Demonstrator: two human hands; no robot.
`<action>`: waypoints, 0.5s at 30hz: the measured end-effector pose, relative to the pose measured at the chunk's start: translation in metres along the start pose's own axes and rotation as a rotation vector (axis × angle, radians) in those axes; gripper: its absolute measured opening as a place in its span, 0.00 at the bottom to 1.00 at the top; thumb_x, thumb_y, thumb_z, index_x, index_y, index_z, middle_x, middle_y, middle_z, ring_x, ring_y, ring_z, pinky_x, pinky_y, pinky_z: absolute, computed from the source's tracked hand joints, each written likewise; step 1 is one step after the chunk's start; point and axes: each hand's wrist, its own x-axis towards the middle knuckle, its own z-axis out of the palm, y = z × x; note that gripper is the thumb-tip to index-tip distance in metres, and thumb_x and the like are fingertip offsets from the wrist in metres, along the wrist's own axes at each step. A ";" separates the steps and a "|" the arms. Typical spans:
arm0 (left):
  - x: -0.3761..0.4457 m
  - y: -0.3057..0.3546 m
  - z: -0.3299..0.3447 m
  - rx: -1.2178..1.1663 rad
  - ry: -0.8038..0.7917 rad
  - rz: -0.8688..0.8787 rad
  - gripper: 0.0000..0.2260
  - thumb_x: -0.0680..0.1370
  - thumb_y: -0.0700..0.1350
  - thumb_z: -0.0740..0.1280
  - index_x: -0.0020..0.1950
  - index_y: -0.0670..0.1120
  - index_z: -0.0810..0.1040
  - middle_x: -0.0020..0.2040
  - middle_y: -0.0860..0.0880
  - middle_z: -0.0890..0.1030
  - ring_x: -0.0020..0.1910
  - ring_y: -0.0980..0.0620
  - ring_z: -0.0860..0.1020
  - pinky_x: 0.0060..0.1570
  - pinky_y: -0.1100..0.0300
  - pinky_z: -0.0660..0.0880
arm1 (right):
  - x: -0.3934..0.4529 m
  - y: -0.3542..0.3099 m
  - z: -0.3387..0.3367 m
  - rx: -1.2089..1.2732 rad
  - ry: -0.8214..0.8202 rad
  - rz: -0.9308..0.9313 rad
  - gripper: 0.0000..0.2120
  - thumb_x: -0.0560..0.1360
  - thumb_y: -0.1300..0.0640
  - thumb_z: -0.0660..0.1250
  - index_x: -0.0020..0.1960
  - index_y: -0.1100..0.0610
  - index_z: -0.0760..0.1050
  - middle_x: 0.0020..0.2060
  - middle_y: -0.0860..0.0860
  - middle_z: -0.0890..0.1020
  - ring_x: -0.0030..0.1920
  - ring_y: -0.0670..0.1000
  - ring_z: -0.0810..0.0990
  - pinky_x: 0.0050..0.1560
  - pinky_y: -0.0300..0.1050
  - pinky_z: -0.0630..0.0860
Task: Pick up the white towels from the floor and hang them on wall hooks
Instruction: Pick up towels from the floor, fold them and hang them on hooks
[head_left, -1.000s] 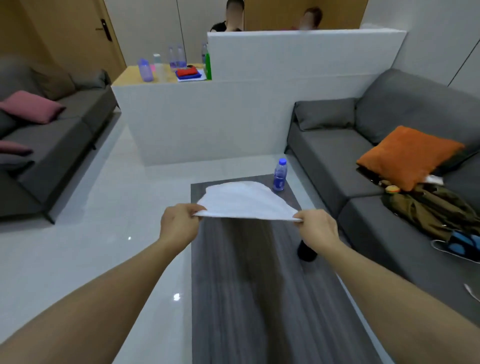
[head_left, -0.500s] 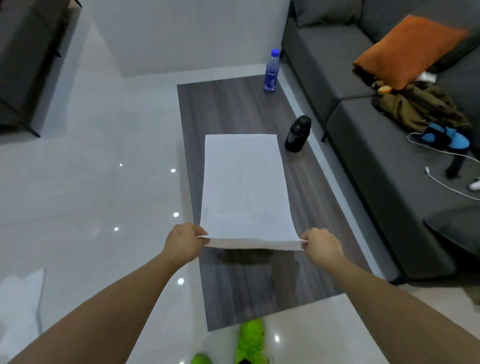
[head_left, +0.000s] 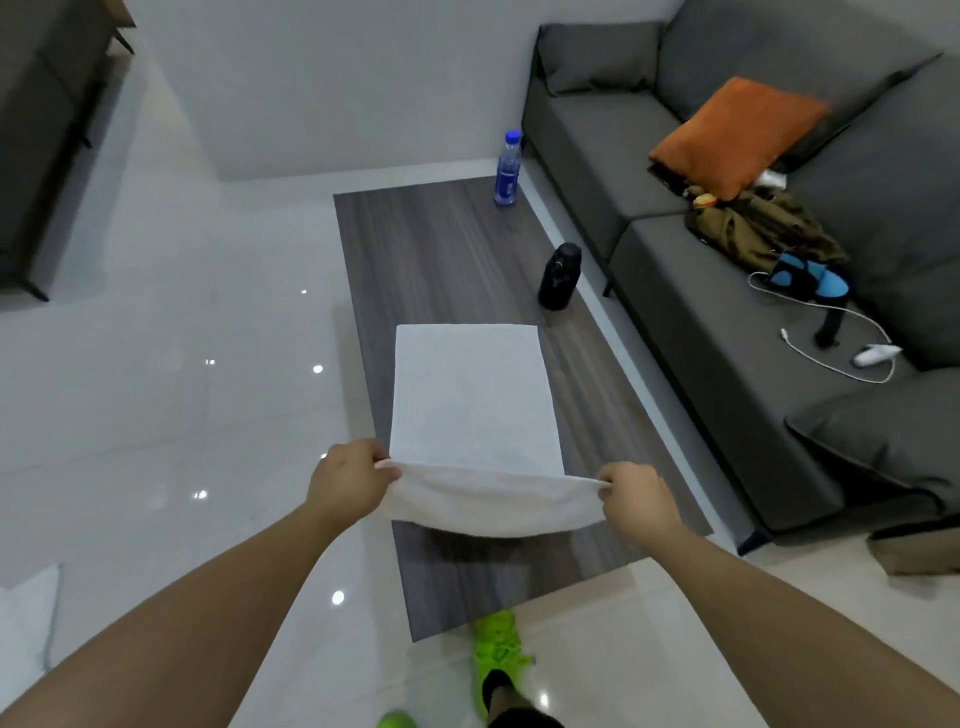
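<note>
No writing can be read anywhere. The dark wood-grain low table (head_left: 447, 249) bears a white rectangular towel (head_left: 472, 400), its long axis running away from the person. The left hand (head_left: 349, 480) and right hand (head_left: 635, 499) each pinch a near corner, lifting that edge.
</note>
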 end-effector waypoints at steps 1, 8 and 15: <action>0.010 0.006 -0.006 -0.005 0.027 -0.002 0.05 0.77 0.51 0.68 0.46 0.51 0.80 0.44 0.49 0.81 0.42 0.49 0.78 0.41 0.58 0.72 | 0.011 -0.003 -0.010 0.005 0.019 -0.021 0.11 0.74 0.64 0.62 0.49 0.55 0.81 0.38 0.52 0.80 0.40 0.54 0.79 0.36 0.44 0.73; 0.109 0.049 -0.042 -0.024 0.172 -0.073 0.07 0.77 0.51 0.66 0.46 0.51 0.82 0.41 0.50 0.82 0.42 0.47 0.78 0.42 0.57 0.74 | 0.132 -0.035 -0.067 -0.008 0.087 -0.081 0.07 0.75 0.60 0.64 0.42 0.53 0.80 0.34 0.51 0.79 0.37 0.53 0.78 0.30 0.41 0.69; 0.243 0.079 -0.058 -0.011 0.271 -0.181 0.09 0.77 0.50 0.64 0.48 0.49 0.82 0.42 0.47 0.82 0.44 0.45 0.79 0.41 0.57 0.72 | 0.283 -0.078 -0.104 -0.032 0.138 -0.180 0.05 0.75 0.59 0.64 0.42 0.53 0.77 0.38 0.54 0.81 0.42 0.58 0.79 0.36 0.45 0.70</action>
